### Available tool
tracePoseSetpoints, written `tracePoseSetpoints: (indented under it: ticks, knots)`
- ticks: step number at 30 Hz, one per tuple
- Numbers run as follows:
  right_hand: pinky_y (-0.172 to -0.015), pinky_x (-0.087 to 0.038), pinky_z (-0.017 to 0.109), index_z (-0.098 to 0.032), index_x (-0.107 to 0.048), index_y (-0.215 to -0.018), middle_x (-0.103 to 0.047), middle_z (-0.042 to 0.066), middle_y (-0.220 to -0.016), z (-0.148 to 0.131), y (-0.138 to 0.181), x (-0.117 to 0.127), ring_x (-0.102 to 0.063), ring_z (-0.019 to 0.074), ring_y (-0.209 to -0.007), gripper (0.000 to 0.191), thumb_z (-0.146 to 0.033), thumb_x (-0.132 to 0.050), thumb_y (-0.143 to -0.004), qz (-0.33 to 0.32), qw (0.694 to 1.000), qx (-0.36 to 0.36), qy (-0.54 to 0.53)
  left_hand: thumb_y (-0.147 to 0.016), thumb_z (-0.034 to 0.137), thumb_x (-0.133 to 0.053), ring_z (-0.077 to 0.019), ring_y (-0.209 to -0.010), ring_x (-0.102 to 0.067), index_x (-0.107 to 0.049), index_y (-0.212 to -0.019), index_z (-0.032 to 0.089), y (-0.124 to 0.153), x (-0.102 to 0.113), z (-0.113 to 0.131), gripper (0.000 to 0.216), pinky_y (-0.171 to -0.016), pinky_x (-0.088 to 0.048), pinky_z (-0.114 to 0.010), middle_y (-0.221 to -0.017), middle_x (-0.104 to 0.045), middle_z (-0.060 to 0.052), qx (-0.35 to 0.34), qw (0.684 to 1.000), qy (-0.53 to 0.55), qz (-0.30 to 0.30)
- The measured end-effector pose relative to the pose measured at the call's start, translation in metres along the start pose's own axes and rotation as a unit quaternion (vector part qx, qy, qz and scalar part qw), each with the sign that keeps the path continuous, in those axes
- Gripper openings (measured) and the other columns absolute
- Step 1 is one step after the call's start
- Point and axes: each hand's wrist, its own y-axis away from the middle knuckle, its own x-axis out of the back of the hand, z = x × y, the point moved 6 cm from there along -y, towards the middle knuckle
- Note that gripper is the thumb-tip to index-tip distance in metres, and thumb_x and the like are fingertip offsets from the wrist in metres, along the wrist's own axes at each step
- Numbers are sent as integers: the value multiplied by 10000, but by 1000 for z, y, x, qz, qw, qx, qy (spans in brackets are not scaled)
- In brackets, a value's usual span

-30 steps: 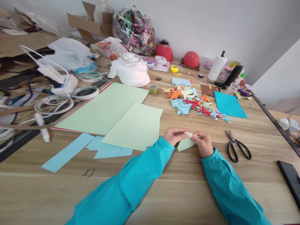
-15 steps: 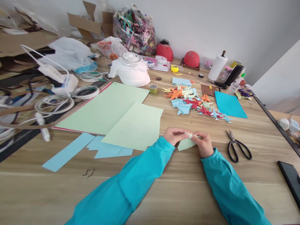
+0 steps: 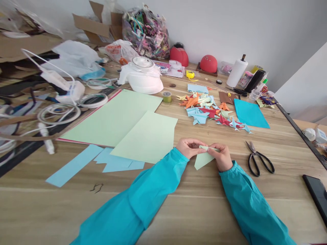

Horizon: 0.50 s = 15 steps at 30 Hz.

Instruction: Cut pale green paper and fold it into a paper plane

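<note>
Between my two hands is a small piece of folded pale green paper (image 3: 203, 160), held just above the wooden table. My left hand (image 3: 189, 147) pinches its upper left edge between thumb and fingers. On the other side, my right hand (image 3: 221, 156) grips its right part, the thumb lying across the front. My fingers hide part of the folds. Larger pale green sheets (image 3: 148, 139) lie left of my hands, overlapping blue paper scraps (image 3: 120, 164). Beyond my hands is a pile of folded paper cranes (image 3: 200, 115) in blue, orange, red and pale green.
Black-handled scissors (image 3: 255, 160) lie right of my right hand, with a phone (image 3: 316, 194) at the right edge. A spool of thread (image 3: 167, 97) stands behind the green sheets. Coiled white cables (image 3: 58, 114) clutter the left. A turquoise sheet (image 3: 251, 114) lies at the back right.
The green paper between my hands has turned slightly, and its lower corner now points further down. My left hand has shifted a little to the left.
</note>
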Motion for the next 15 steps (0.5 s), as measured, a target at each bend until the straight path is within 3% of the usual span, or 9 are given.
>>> tracePoseSetpoints:
  ticks: [15]
  knots:
    - [-476, -383, 236, -159, -696, -705, -643, -3, -578, 3, 0, 0, -524, 121, -498, 277, -355, -818, -553, -9, 998, -22, -64, -440, 324, -870, -186, -674, -679, -704, -641, 145, -2, 5, -3, 316, -655, -550, -290, -756, -739, -72, 20, 999, 12, 38]
